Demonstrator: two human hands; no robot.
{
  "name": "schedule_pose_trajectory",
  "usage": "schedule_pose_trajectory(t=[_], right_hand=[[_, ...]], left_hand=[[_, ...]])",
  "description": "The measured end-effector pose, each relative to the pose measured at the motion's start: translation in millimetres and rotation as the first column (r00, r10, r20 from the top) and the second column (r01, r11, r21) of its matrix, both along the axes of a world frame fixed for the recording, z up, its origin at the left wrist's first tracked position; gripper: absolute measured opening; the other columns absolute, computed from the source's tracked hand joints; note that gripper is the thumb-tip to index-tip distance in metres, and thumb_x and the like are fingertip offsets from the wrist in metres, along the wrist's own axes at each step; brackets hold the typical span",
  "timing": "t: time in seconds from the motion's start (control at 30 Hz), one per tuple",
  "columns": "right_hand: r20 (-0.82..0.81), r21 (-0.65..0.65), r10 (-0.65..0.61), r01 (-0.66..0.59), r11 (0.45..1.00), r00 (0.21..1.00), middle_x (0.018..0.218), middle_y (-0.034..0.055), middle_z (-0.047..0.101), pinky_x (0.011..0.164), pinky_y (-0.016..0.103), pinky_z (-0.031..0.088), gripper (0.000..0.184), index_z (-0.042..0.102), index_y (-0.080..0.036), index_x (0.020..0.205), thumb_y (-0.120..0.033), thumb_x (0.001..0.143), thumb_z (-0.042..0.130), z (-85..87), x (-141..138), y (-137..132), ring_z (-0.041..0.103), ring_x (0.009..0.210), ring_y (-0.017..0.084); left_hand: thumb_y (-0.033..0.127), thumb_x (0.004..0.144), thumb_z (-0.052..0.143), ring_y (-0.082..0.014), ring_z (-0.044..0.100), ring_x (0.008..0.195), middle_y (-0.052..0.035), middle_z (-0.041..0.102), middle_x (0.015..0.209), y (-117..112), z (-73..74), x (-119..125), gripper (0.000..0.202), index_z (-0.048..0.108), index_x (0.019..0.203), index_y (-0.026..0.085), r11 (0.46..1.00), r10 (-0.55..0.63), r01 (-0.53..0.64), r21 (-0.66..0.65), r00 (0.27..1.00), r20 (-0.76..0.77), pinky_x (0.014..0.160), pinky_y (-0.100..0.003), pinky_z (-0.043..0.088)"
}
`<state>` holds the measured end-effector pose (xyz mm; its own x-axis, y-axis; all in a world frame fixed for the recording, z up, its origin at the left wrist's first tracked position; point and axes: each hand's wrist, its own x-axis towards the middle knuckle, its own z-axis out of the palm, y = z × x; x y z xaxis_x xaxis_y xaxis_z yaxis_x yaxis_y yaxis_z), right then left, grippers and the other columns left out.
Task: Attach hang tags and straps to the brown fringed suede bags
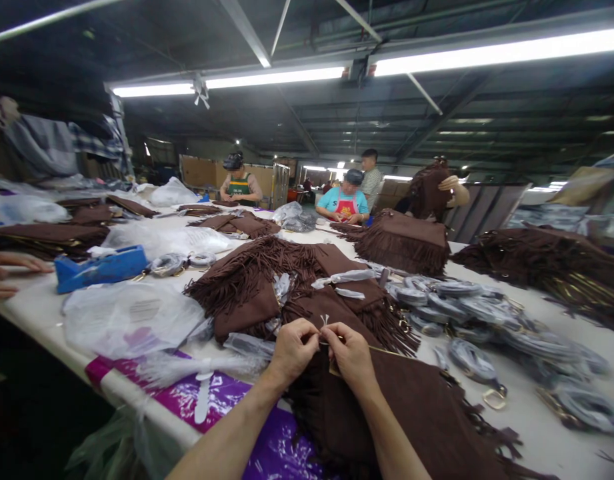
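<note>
- The white tabletop [29, 303] spreads out wide before me, smooth and pale, with co-workers along its far side.
- A heap of brown fringed pieces [237, 267] sits far of the hands, its matte, suede-like flaps tangled with long soft strands.
- The brown bag [401, 407] lies flat at the near edge, broad and four-sided, mostly near and right of the fingers. Its gold-edged top side runs rightward from them; fringe hangs at both ends. The right hand is nearer, its wrist over the cloth, while the left hand reaches the far left corner.
- Coiled grey straps [461, 300] crowd the right side in loose rings, seemingly wrapped in film.
- A clear plastic bag [131, 317] slumps on the left, crinkled and cloudy.
- Glossy purple plastic [281, 440] covers the near left edge, catching the light.
- A blue tape dispenser [101, 268], hard and blocky, stands farther left.
- The left hand [294, 350] is curled, thumb and forefinger pinched together; I can't tell what lies between them.
- The right hand [351, 357] meets it nearly fingertip to fingertip, its fingers gripping a pale strip.
- The gold clasp [495, 398], a metal loop, lies by the straps on the right.
- The pale strip [325, 319], thin and forked, pokes up from the pinch, above the bag's corner.
</note>
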<state>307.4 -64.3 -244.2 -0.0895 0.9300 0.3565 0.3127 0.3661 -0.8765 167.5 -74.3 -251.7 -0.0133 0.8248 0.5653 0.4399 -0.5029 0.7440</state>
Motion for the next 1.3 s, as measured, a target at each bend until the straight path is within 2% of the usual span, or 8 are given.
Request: schedule_pose_trajectory(t=[0.17,0.3,0.47,0.73,0.9,1.03,1.3], right_hand=[[0.136,0.130,-0.053,0.035,0.991,0.989,0.064,0.0022,0.061,0.061,0.029,0.043,0.032,0.060,-0.022,0.070,-0.047,0.087,0.048,0.0,-0.4,2.6,0.058,0.062,0.020],[0.240,0.204,-0.069,0.019,0.979,0.968,0.072,0.0039,0.061,0.069,0.031,0.042,0.026,0.056,-0.023,0.069,-0.037,0.088,0.046,0.0,-0.6,2.9,0.058,0.071,0.021],[0.316,0.211,-0.077,0.009,0.977,0.946,0.074,0.0037,0.063,0.069,0.030,0.040,0.022,0.057,-0.023,0.070,-0.031,0.088,0.046,-1.0,2.8,2.4,0.060,0.073,0.021],[0.311,0.227,-0.092,0.020,0.974,0.946,0.075,0.0041,0.063,0.068,0.029,0.042,0.025,0.056,-0.023,0.074,-0.034,0.091,0.041,-2.7,3.3,8.1,0.060,0.072,0.021],[0.285,0.233,-0.056,-0.012,0.972,0.957,0.074,0.0041,0.066,0.067,0.029,0.044,0.029,0.060,-0.022,0.074,-0.035,0.092,0.041,0.5,2.9,7.1,0.061,0.070,0.020],[0.272,0.228,-0.023,-0.041,0.973,0.962,0.077,0.0039,0.069,0.068,0.027,0.047,0.024,0.064,-0.021,0.078,-0.032,0.090,0.046,2.8,4.7,5.5,0.063,0.072,0.019],[0.385,0.260,-0.062,-0.044,0.964,0.921,0.076,0.0045,0.062,0.069,0.030,0.043,0.022,0.057,-0.022,0.074,-0.027,0.089,0.042,-3.7,3.1,7.0,0.060,0.075,0.021]], left_hand=[[0.016,0.075,0.053,-0.0142,0.056,0.065,-0.0014,0.063,0.066,0.7,-0.4,0.0,0.016,0.064,0.064,0.017,0.998,0.017,-0.012,-0.064,0.997,0.073,0.064,-0.024,0.041],[0.018,0.072,0.054,-0.0129,0.052,0.062,0.0003,0.059,0.063,6.1,-4.0,-0.9,0.013,0.062,0.062,0.016,0.988,0.021,0.005,-0.155,0.986,0.164,0.060,-0.023,0.040],[0.019,0.071,0.051,-0.0122,0.051,0.057,0.0012,0.058,0.059,13.3,-6.4,-2.8,0.013,0.060,0.062,0.015,0.976,-0.018,0.055,-0.212,0.984,0.176,0.056,-0.022,0.039],[0.021,0.071,0.055,-0.0121,0.052,0.060,0.0010,0.061,0.061,11.9,4.3,-4.8,0.014,0.064,0.063,0.014,0.957,-0.141,0.161,-0.243,0.985,0.094,0.060,-0.022,0.040],[0.022,0.071,0.054,-0.0118,0.051,0.059,0.0017,0.059,0.060,13.6,2.6,-4.4,0.015,0.062,0.061,0.015,0.960,-0.100,0.122,-0.250,0.990,0.101,0.058,-0.022,0.039],[0.024,0.070,0.056,-0.0112,0.049,0.058,0.0024,0.057,0.058,13.2,1.0,-3.8,0.015,0.060,0.059,0.015,0.961,-0.079,0.109,-0.253,0.989,0.127,0.057,-0.021,0.038],[0.020,0.064,0.053,-0.0112,0.047,0.057,0.0034,0.054,0.056,15.4,-5.0,-1.3,0.008,0.054,0.057,0.017,0.958,-0.033,0.098,-0.270,0.971,0.237,0.056,-0.022,0.036]])
